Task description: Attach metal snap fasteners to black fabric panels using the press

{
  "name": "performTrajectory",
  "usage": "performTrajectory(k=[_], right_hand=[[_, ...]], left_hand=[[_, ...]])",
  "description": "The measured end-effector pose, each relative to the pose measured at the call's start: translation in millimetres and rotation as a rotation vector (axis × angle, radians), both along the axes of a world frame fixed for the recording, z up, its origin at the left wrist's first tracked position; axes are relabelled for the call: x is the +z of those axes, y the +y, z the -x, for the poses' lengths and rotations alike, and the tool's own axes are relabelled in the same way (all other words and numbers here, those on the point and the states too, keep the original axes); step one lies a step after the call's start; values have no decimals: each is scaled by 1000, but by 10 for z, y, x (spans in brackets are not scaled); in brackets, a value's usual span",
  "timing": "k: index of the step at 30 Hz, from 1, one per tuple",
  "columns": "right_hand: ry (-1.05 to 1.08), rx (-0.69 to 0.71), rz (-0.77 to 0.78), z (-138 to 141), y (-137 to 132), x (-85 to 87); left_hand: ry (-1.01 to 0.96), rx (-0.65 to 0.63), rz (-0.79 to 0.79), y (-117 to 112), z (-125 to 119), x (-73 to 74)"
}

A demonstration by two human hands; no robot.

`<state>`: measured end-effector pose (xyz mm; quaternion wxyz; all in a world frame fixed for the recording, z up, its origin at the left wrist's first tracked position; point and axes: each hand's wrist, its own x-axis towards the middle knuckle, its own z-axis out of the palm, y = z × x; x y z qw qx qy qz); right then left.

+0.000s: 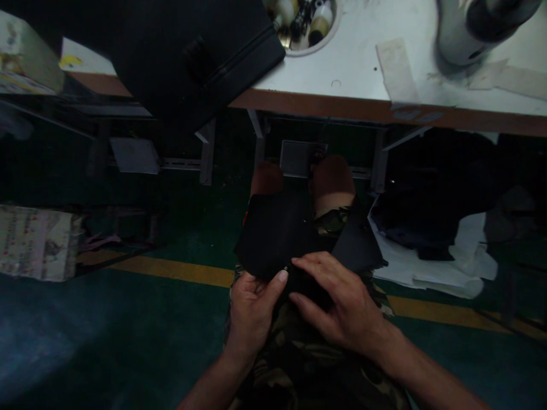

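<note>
Black against camouflage: left hand (254,313) pinching, sheet (273,233) across the lap (294,356), right hand (342,302) half open
Thumb above and fingers beneath, the left hand grips the sheet's near edge beside a small shiny fitting (286,268), seemingly to steady that spot; the sheet spreads over the lap, below the worktop (342,80), likely for support; the right hand hovers, thumb and index finger apart, gripping nothing visible, perhaps to leave the fitting in sight, though contact with the sheet is hard to tell

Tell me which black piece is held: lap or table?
The lap piece: the left hand pinches it, while no hand touches the upper-left table piece.
</note>
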<state>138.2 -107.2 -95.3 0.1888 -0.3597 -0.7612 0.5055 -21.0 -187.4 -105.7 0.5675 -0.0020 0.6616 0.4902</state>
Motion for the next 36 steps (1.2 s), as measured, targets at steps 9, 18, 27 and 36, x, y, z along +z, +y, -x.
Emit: performTrajectory(k=[9,18,27,36], right_hand=[[44,-30,48,11,-1,-65],[57,-118,165,63,41,-76],[-48,-160,467,135,218,-15],[-71,-145,506,223,215,-141]], left_hand=[[83,-86,-19,41,42,41],[112,-130,-17,24,51,14],[56,-87,-26,0,75,36],[-237,202,83,132,79,38]])
